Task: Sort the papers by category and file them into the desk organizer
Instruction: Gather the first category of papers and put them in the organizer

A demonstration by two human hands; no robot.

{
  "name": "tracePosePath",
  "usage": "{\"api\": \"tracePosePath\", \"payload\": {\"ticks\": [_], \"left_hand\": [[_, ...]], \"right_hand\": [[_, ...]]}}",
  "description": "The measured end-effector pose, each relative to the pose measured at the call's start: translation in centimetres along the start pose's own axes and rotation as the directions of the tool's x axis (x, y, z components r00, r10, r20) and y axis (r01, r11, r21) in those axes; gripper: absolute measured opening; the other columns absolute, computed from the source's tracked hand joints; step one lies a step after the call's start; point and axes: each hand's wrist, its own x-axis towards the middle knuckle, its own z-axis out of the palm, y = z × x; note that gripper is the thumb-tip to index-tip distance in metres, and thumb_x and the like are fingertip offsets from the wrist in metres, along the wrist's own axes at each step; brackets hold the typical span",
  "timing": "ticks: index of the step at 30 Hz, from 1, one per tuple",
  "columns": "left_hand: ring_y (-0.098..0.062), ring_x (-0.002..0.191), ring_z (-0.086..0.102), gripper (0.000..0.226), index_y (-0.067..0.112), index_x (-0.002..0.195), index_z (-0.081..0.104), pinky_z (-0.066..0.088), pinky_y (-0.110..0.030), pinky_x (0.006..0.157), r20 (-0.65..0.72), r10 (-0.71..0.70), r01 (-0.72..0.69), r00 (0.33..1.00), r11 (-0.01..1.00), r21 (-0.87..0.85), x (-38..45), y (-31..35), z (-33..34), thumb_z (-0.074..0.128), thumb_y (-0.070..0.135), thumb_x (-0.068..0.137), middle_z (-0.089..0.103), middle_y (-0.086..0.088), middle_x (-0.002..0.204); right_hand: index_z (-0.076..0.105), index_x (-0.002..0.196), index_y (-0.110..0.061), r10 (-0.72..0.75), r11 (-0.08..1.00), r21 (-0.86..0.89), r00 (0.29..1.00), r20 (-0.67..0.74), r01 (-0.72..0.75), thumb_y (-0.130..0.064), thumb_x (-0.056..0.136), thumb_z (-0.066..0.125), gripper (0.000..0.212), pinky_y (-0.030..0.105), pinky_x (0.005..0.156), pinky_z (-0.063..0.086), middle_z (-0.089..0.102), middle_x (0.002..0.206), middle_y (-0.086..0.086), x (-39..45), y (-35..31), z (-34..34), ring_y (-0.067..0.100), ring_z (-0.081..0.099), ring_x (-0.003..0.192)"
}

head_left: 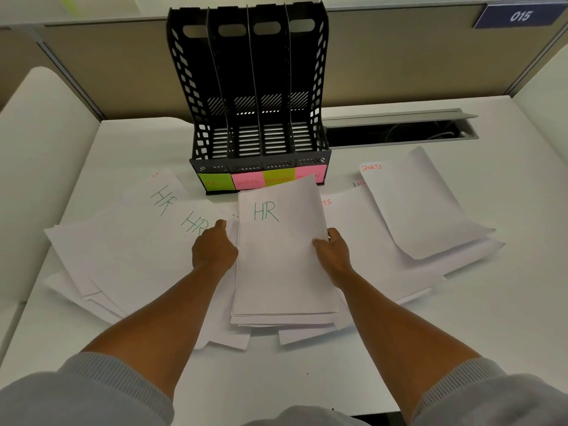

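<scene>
A black desk organizer (pixel 196 87) with several empty slots stands at the back of the desk; sticky labels on its front read HR, SPORTS, FINANCE and one partly hidden. A stack of white papers topped by a sheet marked HR (pixel 282 256) lies in the middle. My right hand (pixel 333 252) grips its right edge, thumb on top. My left hand (pixel 213 249) is at the stack's left edge, fingers curled around it. More HR sheets (pixel 138 241) are spread to the left. Sheets marked SPORTS (pixel 421 204) lie to the right.
An open cable tray slot (pixel 399 133) runs along the desk behind the SPORTS sheets. A beige partition wall (pixel 399 63) closes the back, with a blue sign reading 015 (pixel 519 16). Loose sheets stick out below the central stack near the desk's front.
</scene>
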Motion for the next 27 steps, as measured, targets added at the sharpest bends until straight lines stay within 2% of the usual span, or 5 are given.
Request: {"api": "tracePosePath", "payload": {"ticks": [6,11,19,24,27], "left_hand": [[-0.028,0.103,0.066,0.041,0.012,0.117,0.065,0.052,-0.035,0.087,-0.057,-0.138,0.116,0.989,0.953,-0.281,0.5,0.0,-1.1,0.079,0.024,0.079,0.07,-0.01,0.114],[-0.028,0.076,0.063,0.062,0.007,0.075,0.054,0.039,-0.026,0.056,0.11,-0.136,0.16,0.985,0.954,-0.252,1.0,1.6,-2.7,0.077,0.063,0.063,0.059,-0.004,0.066],[-0.013,0.062,0.069,0.032,0.001,0.099,0.056,0.06,-0.023,0.069,0.49,-0.085,0.45,0.868,0.554,-0.7,1.1,8.2,-1.8,0.079,0.009,0.077,0.068,-0.011,0.095],[-0.024,0.098,0.067,0.047,0.013,0.121,0.052,0.058,-0.037,0.087,0.432,-0.003,0.372,0.902,0.514,-0.773,0.4,10.0,-0.2,0.07,0.004,0.079,0.063,-0.004,0.101],[-0.018,0.094,0.069,0.05,0.018,0.131,0.052,0.057,-0.034,0.088,0.44,0.047,0.38,0.897,0.427,-0.82,0.2,9.2,0.4,0.067,0.012,0.084,0.066,-0.002,0.105]], "right_hand": [[0.049,0.101,-0.022,0.01,1.0,0.008,1.0,-0.003,-0.01,-0.018,0.087,0.051,0.015,0.019,0.053,0.041,0.056,0.089,-0.011,-0.2,-0.1,0.1,0.01,0.057,0.079],[0.048,0.102,-0.022,0.011,1.0,0.014,1.0,-0.004,-0.011,-0.017,0.088,0.051,0.015,0.018,0.053,0.041,0.055,0.089,-0.012,-0.5,-0.1,0.4,0.009,0.056,0.078],[0.049,0.108,-0.018,0.019,1.0,0.017,0.999,0.03,-0.02,-0.027,0.089,0.053,0.021,0.02,0.056,0.042,0.059,0.105,0.003,-1.1,-0.7,1.2,0.011,0.057,0.082],[0.047,0.123,-0.021,0.01,0.999,0.033,0.995,0.102,-0.014,-0.067,0.084,0.05,0.06,0.027,0.074,0.042,0.056,0.11,-0.005,-1.6,-1.4,1.3,0.013,0.056,0.096],[0.048,0.119,-0.022,-0.026,0.999,-0.04,0.993,0.115,0.031,-0.052,0.079,0.069,0.055,0.024,0.072,0.047,0.058,0.108,-0.005,-1.4,-1.1,0.9,0.012,0.058,0.093]]}}
